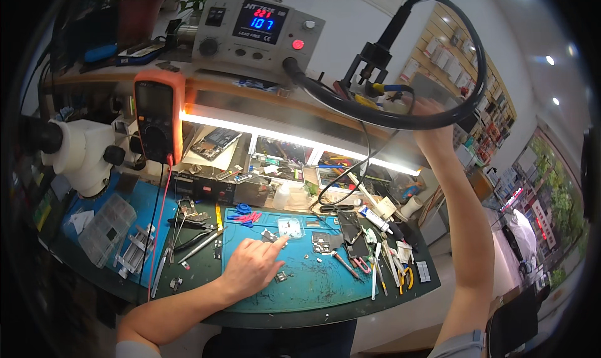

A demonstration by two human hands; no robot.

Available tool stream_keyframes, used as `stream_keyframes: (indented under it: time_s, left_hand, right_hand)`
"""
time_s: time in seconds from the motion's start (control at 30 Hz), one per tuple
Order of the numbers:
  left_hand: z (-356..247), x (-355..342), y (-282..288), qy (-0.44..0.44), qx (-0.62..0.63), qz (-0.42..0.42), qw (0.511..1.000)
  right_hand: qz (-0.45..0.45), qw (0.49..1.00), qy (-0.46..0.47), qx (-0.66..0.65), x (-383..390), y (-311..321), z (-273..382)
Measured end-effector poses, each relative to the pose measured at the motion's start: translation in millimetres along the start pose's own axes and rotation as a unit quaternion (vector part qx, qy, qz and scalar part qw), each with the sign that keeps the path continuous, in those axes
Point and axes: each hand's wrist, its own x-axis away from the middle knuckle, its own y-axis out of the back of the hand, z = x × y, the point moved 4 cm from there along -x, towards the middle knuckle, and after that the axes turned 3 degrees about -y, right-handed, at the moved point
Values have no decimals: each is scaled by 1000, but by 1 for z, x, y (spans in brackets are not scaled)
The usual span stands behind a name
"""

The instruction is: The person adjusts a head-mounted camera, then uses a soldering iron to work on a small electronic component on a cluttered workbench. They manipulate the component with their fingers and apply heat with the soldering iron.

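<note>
My left hand (249,264) is low over the blue mat (263,298), index finger stretched to the small clear box (290,227) of tiny parts, thumb apart and the other fingers loosely bent; I see nothing held. My right hand (433,139) is raised at the shelf, partly behind the thick black hose (463,110), near the black tool holder (375,63) with yellow-handled tools (388,88). Its fingers are obscured, so any grip is unclear. Phone parts (322,242), a dark board (350,226), pliers and tweezers (377,264) lie on the mat and beside it.
A grey rework station (260,51) sits on the shelf (213,79). An orange multimeter (156,117) with hanging leads, a white microscope (84,154), a clear compartment box (106,229) and a metal fixture (134,251) are at left. The bench edge (269,320) runs along the front.
</note>
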Motion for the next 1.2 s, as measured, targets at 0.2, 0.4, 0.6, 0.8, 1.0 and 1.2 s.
stream_keyframes:
  time_s: [0.2,0.4,0.6,0.8,1.0,1.2]
  left_hand:
    - [-4,-3,3,-8,48,5,999]
    - [-3,-2,3,-8,37,12,999]
    - [-2,-3,-2,-31,37,-13,999]
    - [-1,-3,-2,-28,34,-18,999]
    - [2,1,0,-18,32,-7,999]
    - [-2,-3,1,-26,40,-11,999]
  right_hand:
    - [13,999,-13,32,1,-2,-1]
    - [78,981,-172,-53,14,-5,-19]
    - [67,816,-423,-389,29,-46,-60]
    - [46,809,-437,-391,27,-72,-67]
    - [38,886,-384,-259,10,-108,-59]
    - [110,923,-342,-140,6,-106,-55]
